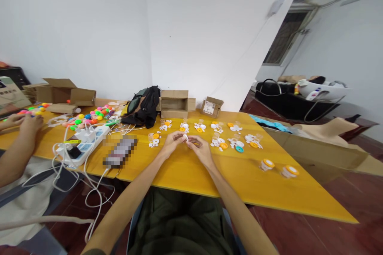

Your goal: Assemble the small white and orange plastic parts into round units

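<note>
My left hand and my right hand meet above the middle of the yellow table. Between their fingertips is a small white part, gripped from both sides. Beyond and beside the hands lie several small groups of white pieces, clear cups and orange lids. One group, to the right, includes a teal ring. Two assembled pieces with orange lids, a nearer-left one and a farther-right one, stand at the right of the table.
A power strip with white cables and a blurred-out device lie to the left. Behind are a dark bag, an open carton, a small box and colourful balls. Another person's hands are at far left.
</note>
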`<act>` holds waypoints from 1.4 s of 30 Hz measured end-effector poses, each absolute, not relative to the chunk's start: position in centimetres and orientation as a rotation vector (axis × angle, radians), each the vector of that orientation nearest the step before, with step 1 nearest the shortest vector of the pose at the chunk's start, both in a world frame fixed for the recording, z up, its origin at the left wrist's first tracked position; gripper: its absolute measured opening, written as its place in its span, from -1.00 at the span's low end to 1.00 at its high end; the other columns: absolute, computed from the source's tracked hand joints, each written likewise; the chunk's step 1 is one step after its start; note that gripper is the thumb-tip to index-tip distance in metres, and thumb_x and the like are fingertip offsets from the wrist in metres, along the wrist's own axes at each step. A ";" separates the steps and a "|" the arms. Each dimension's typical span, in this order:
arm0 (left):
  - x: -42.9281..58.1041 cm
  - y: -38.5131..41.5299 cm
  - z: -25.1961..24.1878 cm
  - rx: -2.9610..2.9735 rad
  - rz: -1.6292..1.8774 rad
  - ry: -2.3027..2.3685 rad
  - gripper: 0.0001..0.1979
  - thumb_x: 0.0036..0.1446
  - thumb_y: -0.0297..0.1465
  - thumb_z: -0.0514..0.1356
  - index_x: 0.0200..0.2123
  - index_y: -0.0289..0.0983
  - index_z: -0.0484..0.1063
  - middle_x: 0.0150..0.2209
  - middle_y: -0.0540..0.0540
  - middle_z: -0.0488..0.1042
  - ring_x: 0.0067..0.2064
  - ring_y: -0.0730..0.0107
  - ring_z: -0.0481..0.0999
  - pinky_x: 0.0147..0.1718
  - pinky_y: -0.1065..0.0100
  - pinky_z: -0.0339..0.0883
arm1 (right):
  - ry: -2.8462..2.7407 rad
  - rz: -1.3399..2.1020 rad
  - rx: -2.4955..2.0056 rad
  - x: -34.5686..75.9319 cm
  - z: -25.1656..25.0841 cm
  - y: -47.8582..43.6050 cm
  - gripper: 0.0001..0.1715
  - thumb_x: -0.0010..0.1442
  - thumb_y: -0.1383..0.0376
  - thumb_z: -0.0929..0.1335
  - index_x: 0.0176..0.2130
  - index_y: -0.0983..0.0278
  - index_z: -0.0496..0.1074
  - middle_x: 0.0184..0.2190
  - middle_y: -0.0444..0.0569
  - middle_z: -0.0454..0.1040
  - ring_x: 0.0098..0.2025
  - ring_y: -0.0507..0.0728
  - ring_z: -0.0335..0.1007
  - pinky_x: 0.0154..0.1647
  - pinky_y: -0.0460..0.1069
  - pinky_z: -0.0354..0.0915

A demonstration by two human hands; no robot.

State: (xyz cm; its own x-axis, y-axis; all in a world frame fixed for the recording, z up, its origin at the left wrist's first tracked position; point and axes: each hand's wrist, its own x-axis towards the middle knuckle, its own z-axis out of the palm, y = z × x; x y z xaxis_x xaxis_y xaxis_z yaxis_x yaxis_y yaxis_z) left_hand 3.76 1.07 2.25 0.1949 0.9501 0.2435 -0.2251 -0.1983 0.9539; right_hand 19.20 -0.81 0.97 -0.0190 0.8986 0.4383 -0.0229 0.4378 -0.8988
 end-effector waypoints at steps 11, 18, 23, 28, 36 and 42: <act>3.6 1.0 2.3 1.350 1.270 0.778 -0.66 -0.13 -0.23 0.47 -0.30 -0.25 0.55 -0.24 -0.09 0.63 -0.10 0.23 0.59 0.00 0.27 0.39 | -1.404 0.777 -0.888 19.3 0.9 -0.9 -0.74 0.05 0.06 0.45 -0.32 0.17 0.56 -0.35 -0.04 0.59 -0.30 0.15 0.51 -0.36 -0.01 0.45; 3.6 1.0 2.4 1.348 1.279 0.793 -0.66 -0.16 -0.23 0.48 -0.32 -0.26 0.55 -0.27 -0.08 0.63 -0.14 0.25 0.59 0.00 0.26 0.40 | -1.437 0.697 -0.862 19.2 1.3 -1.1 -0.81 0.08 0.12 0.43 -0.32 0.16 0.55 -0.37 -0.05 0.57 -0.31 0.15 0.50 -0.34 0.00 0.43; 3.6 0.9 2.4 1.350 1.278 0.789 -0.67 -0.15 -0.24 0.48 -0.31 -0.26 0.56 -0.26 -0.10 0.63 -0.13 0.24 0.60 0.01 0.25 0.40 | -1.448 0.686 -0.855 19.1 1.3 -1.1 -0.82 0.08 0.12 0.42 -0.32 0.15 0.55 -0.37 -0.06 0.57 -0.32 0.15 0.50 -0.34 0.00 0.42; 3.6 0.8 2.6 1.352 1.280 0.789 -0.66 -0.15 -0.24 0.48 -0.30 -0.25 0.56 -0.25 -0.10 0.63 -0.12 0.25 0.59 0.01 0.25 0.39 | -1.447 0.690 -0.866 19.2 1.1 -1.0 -0.80 0.08 0.10 0.42 -0.32 0.15 0.55 -0.37 -0.05 0.59 -0.32 0.15 0.51 -0.34 0.01 0.43; 3.5 0.8 2.6 1.386 1.285 0.783 -0.64 -0.14 -0.22 0.48 -0.28 -0.25 0.58 -0.21 -0.12 0.64 -0.10 0.22 0.59 0.01 0.24 0.40 | -1.417 0.765 -0.887 19.2 1.2 -1.2 -0.66 0.11 -0.02 0.42 -0.31 0.18 0.54 -0.36 -0.03 0.60 -0.33 0.17 0.52 -0.35 0.02 0.45; 3.8 0.8 2.5 1.493 1.266 0.786 -0.71 -0.09 -0.24 0.45 -0.27 -0.25 0.64 -0.21 -0.15 0.66 -0.15 0.19 0.59 -0.04 0.22 0.42 | -1.352 0.866 -0.879 19.2 1.0 -0.8 -0.58 0.02 -0.08 0.47 -0.38 0.18 0.44 -0.46 -0.08 0.54 -0.40 0.13 0.47 -0.42 -0.02 0.41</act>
State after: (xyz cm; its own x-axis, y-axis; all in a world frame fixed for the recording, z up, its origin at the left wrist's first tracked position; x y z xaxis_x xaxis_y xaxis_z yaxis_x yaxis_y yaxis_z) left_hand 3.77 0.84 2.51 0.2454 0.9141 0.3228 -0.1163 -0.3029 0.9459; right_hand 19.21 -0.81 1.05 0.0330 0.9031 0.4281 -0.0114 0.4286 -0.9034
